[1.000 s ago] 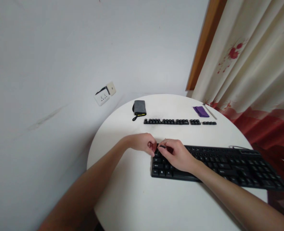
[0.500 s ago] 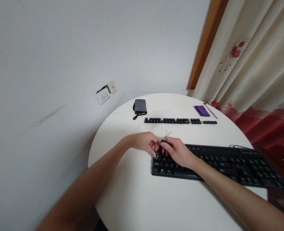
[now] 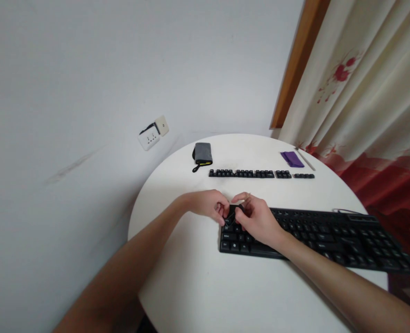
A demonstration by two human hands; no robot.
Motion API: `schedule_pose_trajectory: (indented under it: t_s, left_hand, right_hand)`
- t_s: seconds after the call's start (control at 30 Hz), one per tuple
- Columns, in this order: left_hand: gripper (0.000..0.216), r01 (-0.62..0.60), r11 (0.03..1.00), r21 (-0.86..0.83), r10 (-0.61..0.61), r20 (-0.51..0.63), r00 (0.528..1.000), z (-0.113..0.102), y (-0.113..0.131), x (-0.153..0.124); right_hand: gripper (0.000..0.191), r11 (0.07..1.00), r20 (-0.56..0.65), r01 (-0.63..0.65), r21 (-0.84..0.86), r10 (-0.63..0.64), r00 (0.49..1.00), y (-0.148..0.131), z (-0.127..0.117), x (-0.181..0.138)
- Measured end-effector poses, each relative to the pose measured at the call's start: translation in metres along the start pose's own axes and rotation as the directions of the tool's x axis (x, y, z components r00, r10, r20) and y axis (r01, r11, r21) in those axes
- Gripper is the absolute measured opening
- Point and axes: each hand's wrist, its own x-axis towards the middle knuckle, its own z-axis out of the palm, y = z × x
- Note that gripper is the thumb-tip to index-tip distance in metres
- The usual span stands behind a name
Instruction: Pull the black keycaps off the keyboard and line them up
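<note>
A black keyboard [image 3: 305, 231] lies across the front right of the white table, with keycaps gone from its upper left part. My right hand [image 3: 258, 219] pinches a keycap puller [image 3: 231, 217] between thumb and fingers. The puller's thin wires point down and left at the keyboard's upper left corner; its handle is mostly hidden by my fingers. My left hand [image 3: 214, 206] is curled closed at that corner, fingertips beside the wires. Whatever those fingers hold is too small and hidden to make out.
Behind the keyboard runs a row of loose black keycaps [image 3: 253, 174]. A folded grey pouch [image 3: 202, 153] is at the back left of the round white table [image 3: 191, 277]. A purple cloth [image 3: 292, 159] and a thin pale stick [image 3: 306, 160] lie at the back right.
The keycap puller has swung over: its wires stuck up away from me before and now point down to the keys. My right fingers have shifted their grip; the left hand stays nearly still.
</note>
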Motion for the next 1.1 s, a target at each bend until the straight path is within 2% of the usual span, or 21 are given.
schedule_pose_trajectory:
  t_s: [0.07,0.2,0.37,0.5,0.63,0.73,0.83,0.97,1.03,1.1]
  left_hand:
    - [0.034,-0.007,1.0,-0.005,0.007,0.003,1.0,0.0,-0.001,0.001]
    - [0.036,-0.015,1.0,-0.017,0.015,0.005,1.0,0.001,-0.004,0.002]
    - [0.037,-0.022,0.999,-0.035,0.021,-0.01,1.0,0.001,-0.007,0.003]
    - [0.035,-0.012,1.0,0.022,0.012,-0.012,1.0,0.0,-0.006,0.005]
    - [0.019,-0.01,0.993,0.116,0.005,0.038,0.999,-0.002,0.002,0.002]
    - [0.011,0.009,0.996,0.085,-0.011,0.023,1.0,-0.004,0.006,-0.001]
    - [0.017,-0.023,0.997,0.073,0.022,0.003,1.0,-0.004,0.005,-0.002]
    - [0.015,-0.021,0.998,0.061,0.02,0.008,1.0,-0.003,0.0,-0.002]
    - [0.016,-0.02,0.997,0.068,0.019,0.009,1.0,-0.002,-0.002,-0.001]
    - [0.028,-0.026,0.997,0.071,0.026,0.007,1.0,-0.001,-0.003,-0.001]
  right_hand:
    - [0.007,0.996,-0.026,-0.053,0.066,0.055,0.998,-0.001,0.003,-0.001]
    - [0.016,0.963,-0.059,-0.157,0.217,0.174,0.983,-0.002,0.007,-0.003]
    - [0.027,0.947,-0.028,-0.173,0.269,0.188,0.982,-0.002,0.011,-0.006]
    - [0.031,0.984,-0.011,-0.101,0.147,0.104,0.995,-0.005,0.013,-0.008]
    - [0.031,0.991,0.048,0.061,-0.122,-0.055,0.997,-0.013,0.013,-0.007]
    - [0.03,0.921,0.113,0.21,-0.328,-0.183,0.977,-0.018,0.016,-0.002]
    - [0.029,0.83,0.181,0.307,-0.465,-0.249,0.951,-0.02,0.022,0.004]
    - [0.025,0.799,0.179,0.29,-0.527,-0.229,0.957,-0.021,0.021,0.008]
    - [0.019,0.848,0.151,0.233,-0.475,-0.182,0.972,-0.019,0.015,0.007]
    - [0.012,0.915,0.148,0.185,-0.358,-0.139,0.979,-0.014,0.009,0.005]
